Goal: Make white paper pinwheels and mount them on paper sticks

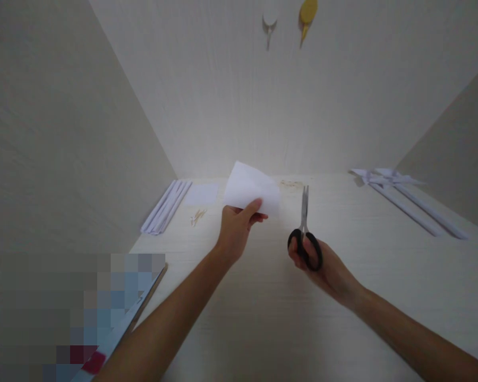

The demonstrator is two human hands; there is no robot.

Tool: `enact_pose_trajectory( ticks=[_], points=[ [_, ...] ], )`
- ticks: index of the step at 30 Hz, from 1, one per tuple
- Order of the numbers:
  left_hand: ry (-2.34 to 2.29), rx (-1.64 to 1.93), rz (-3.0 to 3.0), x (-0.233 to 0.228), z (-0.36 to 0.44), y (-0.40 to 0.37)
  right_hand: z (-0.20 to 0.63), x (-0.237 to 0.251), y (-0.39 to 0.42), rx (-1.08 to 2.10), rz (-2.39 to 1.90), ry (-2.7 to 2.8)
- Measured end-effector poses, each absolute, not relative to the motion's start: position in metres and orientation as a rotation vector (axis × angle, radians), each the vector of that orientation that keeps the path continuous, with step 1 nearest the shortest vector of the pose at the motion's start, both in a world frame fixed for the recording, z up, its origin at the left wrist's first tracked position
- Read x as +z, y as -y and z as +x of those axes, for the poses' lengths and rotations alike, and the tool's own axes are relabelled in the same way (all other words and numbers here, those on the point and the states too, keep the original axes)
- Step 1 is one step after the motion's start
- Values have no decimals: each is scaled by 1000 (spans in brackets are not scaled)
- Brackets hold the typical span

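Note:
My left hand (236, 229) holds a white sheet of paper (252, 188) by its lower edge, lifted above the pale wooden table (271, 307). My right hand (322, 265) grips black-handled scissors (305, 233), fingers through the loops, blades closed and pointing away from me. The scissors sit just right of the paper, a short gap between them.
Several rolled white paper sticks (166, 207) lie at the back left, beside a small white paper square (202, 194) and some thin wooden bits (197, 216). Two paper pinwheels on sticks (406, 196) lie at the back right. Walls enclose three sides; two hooks (289, 18) hang high on the back wall.

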State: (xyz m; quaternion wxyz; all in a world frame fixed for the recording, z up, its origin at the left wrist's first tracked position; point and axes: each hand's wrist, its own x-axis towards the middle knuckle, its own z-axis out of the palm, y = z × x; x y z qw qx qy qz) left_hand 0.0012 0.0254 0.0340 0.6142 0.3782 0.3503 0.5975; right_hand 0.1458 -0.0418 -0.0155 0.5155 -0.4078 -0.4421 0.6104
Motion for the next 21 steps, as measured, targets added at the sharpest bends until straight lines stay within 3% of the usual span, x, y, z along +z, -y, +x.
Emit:
enact_pose_trajectory(
  ticks=[11,21],
  points=[
    [-838,1226,961,38,3,-19,157,-25,69,1367,-1013,1578],
    [-795,1179,873,42,4,-10,150,-16,77,1394,-1140,1579]
  ],
)
